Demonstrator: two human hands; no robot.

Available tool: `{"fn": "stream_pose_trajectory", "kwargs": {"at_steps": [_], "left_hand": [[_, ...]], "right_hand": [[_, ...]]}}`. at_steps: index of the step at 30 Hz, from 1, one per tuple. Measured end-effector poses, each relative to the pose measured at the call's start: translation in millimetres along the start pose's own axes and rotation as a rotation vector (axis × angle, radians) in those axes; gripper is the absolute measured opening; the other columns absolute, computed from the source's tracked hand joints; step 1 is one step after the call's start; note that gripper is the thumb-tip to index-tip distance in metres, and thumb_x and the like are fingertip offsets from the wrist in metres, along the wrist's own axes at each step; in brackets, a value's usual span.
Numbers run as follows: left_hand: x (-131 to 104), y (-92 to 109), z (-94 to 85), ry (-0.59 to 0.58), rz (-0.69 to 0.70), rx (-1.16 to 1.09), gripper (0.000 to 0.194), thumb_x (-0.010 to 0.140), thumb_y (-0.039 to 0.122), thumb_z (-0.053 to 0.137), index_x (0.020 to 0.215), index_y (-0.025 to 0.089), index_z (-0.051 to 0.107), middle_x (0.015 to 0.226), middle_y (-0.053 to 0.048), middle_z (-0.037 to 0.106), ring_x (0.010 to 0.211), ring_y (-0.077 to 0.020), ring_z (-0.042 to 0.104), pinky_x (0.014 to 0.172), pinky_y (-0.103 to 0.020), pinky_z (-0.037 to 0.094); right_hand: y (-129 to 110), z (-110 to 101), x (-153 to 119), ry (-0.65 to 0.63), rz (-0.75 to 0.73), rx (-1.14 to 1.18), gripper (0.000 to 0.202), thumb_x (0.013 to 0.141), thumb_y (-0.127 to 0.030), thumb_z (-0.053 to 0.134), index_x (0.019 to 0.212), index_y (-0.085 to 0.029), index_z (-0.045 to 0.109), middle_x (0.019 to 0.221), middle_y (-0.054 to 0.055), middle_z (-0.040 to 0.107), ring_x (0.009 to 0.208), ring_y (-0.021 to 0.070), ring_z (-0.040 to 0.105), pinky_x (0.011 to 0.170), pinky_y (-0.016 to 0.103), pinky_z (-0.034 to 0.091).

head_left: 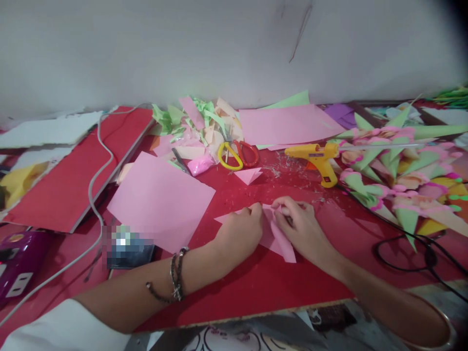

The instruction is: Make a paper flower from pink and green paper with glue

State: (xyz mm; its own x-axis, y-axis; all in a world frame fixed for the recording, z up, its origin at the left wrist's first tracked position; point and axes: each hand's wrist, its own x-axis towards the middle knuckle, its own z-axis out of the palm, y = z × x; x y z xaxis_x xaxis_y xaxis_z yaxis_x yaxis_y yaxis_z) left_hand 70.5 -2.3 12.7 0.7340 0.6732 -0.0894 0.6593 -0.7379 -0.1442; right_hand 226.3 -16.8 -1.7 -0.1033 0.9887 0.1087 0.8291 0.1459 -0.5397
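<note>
Red board topped the table (252, 295), backed by a pale wall (183, 53). Near the front edge, under and between the two hands, lay the paper (272, 239), pink and partly folded. The left hand (241, 229) curled over its left part, knuckles up; its fingertips were hidden, so whether it pinched or only pressed could not be told. The right hand (302, 224) had its thumb and fingers closed on the far right edge, where a strip seemed turned over.

By the look of it, folding was the step in hand. The next move probably called for lining up that edge and pressing the crease flat, with the left side kept from sliding.

Bare red lay between the paper and the front edge, and more to the right, short of the glue gun (321, 158) and its cord (369, 209). Leftward, room was tight: a flat pink sheet (161, 195) lay close by. Just beyond the hands sat a small folded piece (248, 175), with scissors (238, 156) behind it, limiting any reach straight ahead.
</note>
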Motion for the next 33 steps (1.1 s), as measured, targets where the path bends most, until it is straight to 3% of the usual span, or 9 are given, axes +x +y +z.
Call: {"fn": "stream_pose_trajectory", "kwargs": {"at_steps": [5,8,12,18,23,28,33], "left_hand": [[-0.1,0.1,0.9,-0.01,0.017,0.014,0.029,0.081,0.007,0.038,0.102,0.008,0.058,0.098,-0.011,0.05,0.071,-0.0174,0.056,0.045,-0.024,0.046],[-0.4,-0.3,2.2,-0.005,0.026,0.016,0.029,0.081,0.008,0.04,0.103,0.009,0.059,0.104,-0.012,0.049,0.073,-0.0181,0.057,0.046,-0.025,0.047],[-0.6,0.1,2.5,-0.01,0.023,0.002,0.029,0.081,0.009,0.04,0.102,0.009,0.059,0.107,-0.013,0.049,0.074,-0.0188,0.057,0.047,-0.026,0.048],[-0.4,0.4,1.7,-0.014,0.023,-0.001,0.031,0.081,0.009,0.039,0.106,0.01,0.058,0.111,-0.014,0.049,0.076,-0.0188,0.058,0.048,-0.025,0.048],[-0.3,0.5,2.0,-0.03,0.032,0.022,0.031,0.081,0.009,0.039,0.105,0.01,0.059,0.117,-0.014,0.046,0.078,-0.0183,0.057,0.05,-0.024,0.048],[-1.0,0.5,3.2,-0.021,0.027,0.026,0.031,0.08,0.009,0.041,0.107,0.009,0.058,0.114,-0.014,0.048,0.077,-0.0187,0.057,0.048,-0.024,0.047],[-0.8,-0.1,1.3,-0.023,0.033,-0.001,0.028,0.08,0.008,0.041,0.1,0.009,0.061,0.111,-0.015,0.049,0.076,-0.0195,0.058,0.048,-0.025,0.047]], "right_hand": [[4.4,-3.7,-6.4,0.038,0.031,-0.038,0.012,0.081,-0.022,0.037,0.089,-0.021,0.047,0.063,-0.001,0.064,0.064,0.0182,0.06,0.086,0.043,0.03],[5.7,-6.7,-8.7,0.039,0.111,0.031,0.02,0.079,-0.03,0.044,0.096,-0.021,0.047,0.067,0.001,0.064,0.074,0.0211,0.061,0.086,0.043,0.032],[5.0,-9.6,-14.1,-0.047,0.203,0.183,0.046,0.072,-0.038,0.054,0.114,-0.023,0.04,0.083,0.004,0.066,0.09,0.0239,0.06,0.084,0.043,0.037],[0.4,-12.9,-25.4,-0.152,0.243,0.303,0.046,0.078,-0.029,0.046,0.122,-0.024,0.033,0.074,0.0,0.067,0.082,0.0201,0.062,0.084,0.042,0.037],[0.1,-15.9,-30.9,-0.086,0.212,0.151,0.04,0.078,-0.027,0.043,0.117,-0.023,0.037,0.069,-0.001,0.066,0.079,0.0212,0.061,0.088,0.045,0.031],[5.5,-15.9,-40.4,-0.037,0.116,-0.028,0.035,0.079,-0.023,0.039,0.114,-0.022,0.039,0.051,-0.007,0.053,0.057,0.0173,0.057,0.086,0.044,0.029],[9.3,-16.7,-55.5,0.026,0.024,-0.164,0.028,0.08,-0.019,0.038,0.108,-0.022,0.044,0.049,-0.008,0.048,0.048,0.0131,0.052,0.088,0.045,0.027]]}}
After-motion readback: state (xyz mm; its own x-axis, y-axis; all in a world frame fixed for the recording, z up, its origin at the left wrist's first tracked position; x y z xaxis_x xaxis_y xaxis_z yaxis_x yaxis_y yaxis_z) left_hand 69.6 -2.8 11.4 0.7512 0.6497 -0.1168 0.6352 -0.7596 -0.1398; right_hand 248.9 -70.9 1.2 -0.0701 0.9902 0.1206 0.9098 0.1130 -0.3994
